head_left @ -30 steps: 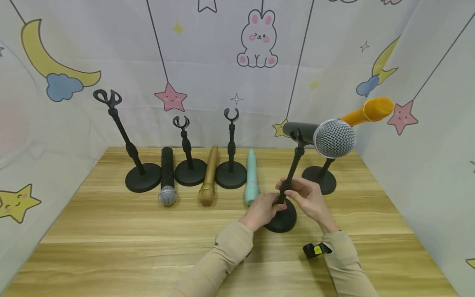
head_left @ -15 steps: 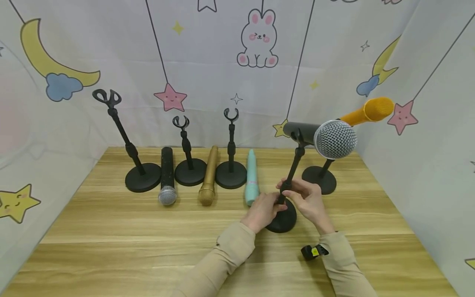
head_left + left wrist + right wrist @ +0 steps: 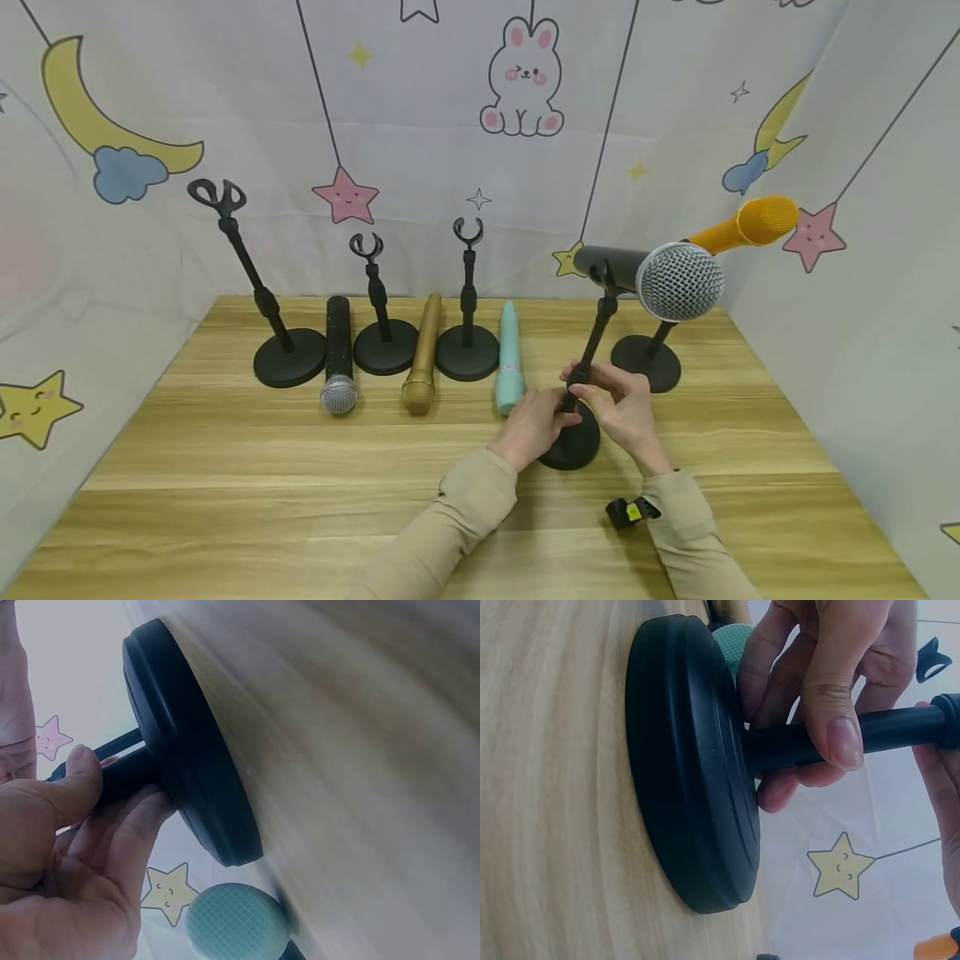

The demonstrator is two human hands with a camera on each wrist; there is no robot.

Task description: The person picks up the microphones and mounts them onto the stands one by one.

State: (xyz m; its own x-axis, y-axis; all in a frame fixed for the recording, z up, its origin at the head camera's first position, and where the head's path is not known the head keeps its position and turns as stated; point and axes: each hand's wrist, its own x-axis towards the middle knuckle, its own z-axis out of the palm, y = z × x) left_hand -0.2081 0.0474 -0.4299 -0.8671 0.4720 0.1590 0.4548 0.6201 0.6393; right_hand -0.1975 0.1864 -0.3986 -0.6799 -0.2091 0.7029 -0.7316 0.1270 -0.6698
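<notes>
A black desktop microphone stand [image 3: 592, 342] carries a black microphone with a silver mesh head [image 3: 678, 282] in its clip. My left hand [image 3: 531, 425] holds the lower pole just above the round base [image 3: 195, 750], thumb on one side and fingers on the other. Higher up, my right hand [image 3: 622, 408] pinches the pole's collar [image 3: 950, 720] between thumb and fingers. The base sits on the wooden table. Left of my hands lies a mint-green microphone [image 3: 509, 358], whose mesh end also shows in the left wrist view.
Behind on the right, another stand [image 3: 647, 362] bears an orange microphone [image 3: 757, 223]. Three bare stands, including a tall one [image 3: 288, 358], line the back left. A black microphone [image 3: 339, 354] and a gold microphone [image 3: 423, 354] lie between them. A patterned curtain [image 3: 420, 100] hangs behind.
Both hands keep their places on the stand. The right wrist and forearm have shifted slightly to the left; the other stands and microphones stay put.
</notes>
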